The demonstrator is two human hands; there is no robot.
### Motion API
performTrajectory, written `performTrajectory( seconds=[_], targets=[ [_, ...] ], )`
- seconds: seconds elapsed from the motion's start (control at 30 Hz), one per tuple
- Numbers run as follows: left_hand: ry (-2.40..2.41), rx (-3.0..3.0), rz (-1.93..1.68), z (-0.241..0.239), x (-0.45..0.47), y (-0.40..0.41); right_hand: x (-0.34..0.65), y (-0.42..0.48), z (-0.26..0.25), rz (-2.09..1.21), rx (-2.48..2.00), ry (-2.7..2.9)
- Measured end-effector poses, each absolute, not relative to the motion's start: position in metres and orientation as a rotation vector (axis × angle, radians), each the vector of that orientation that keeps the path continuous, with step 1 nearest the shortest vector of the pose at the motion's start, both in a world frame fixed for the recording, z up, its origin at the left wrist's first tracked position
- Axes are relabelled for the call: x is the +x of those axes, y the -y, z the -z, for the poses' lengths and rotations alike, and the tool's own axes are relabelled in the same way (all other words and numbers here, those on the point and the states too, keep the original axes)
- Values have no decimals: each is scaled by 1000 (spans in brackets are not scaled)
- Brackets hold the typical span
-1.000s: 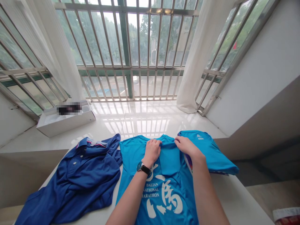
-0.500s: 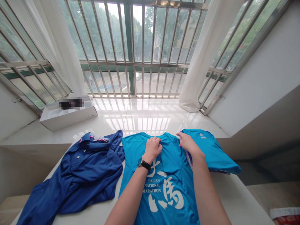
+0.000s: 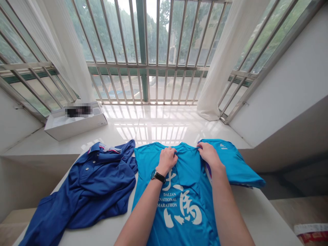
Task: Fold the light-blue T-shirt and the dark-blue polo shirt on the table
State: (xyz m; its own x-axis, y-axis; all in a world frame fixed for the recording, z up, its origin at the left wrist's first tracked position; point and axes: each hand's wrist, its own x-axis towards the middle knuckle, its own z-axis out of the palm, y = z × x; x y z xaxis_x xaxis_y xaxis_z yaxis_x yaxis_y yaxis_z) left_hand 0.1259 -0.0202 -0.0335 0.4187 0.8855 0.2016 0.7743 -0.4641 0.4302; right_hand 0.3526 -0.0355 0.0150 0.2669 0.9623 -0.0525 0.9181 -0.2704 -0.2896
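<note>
A bright blue T-shirt [image 3: 189,174] with white lettering lies spread on the white table, its printed side up. Below the neckline, the curled fingers of my left hand [image 3: 167,160], a watch on the wrist, are closed on its fabric. At the shirt's right shoulder corner, my right hand [image 3: 208,154] pinches the edge between thumb and fingers. Just beyond that hand sits a folded blue garment stack [image 3: 237,167], touching or very near it. To the left, a dark blue polo shirt [image 3: 102,181] lies crumpled with its buttoned collar upward.
The white table [image 3: 258,212] meets a glossy windowsill [image 3: 123,119]. An open white box [image 3: 77,125] with blurred contents stands on the sill at left. Barred windows and white curtains [image 3: 217,71] rise behind. A red-and-white package [image 3: 311,234] is at lower right.
My right hand's fingers, extended before, have closed on the T-shirt's right shoulder corner. My left hand stays near the neckline. The view has shifted slightly.
</note>
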Motion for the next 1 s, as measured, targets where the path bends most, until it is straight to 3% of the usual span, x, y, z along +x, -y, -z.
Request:
performTrajectory(
  seconds=[0.77,1.0],
  targets=[
    [-1476,2381,-538,29,129,20,342,36,-25,-262,-2318,1706],
    [-1458,2395,-549,29,128,20,319,32,-15,-463,-2226,1892]
  ],
)
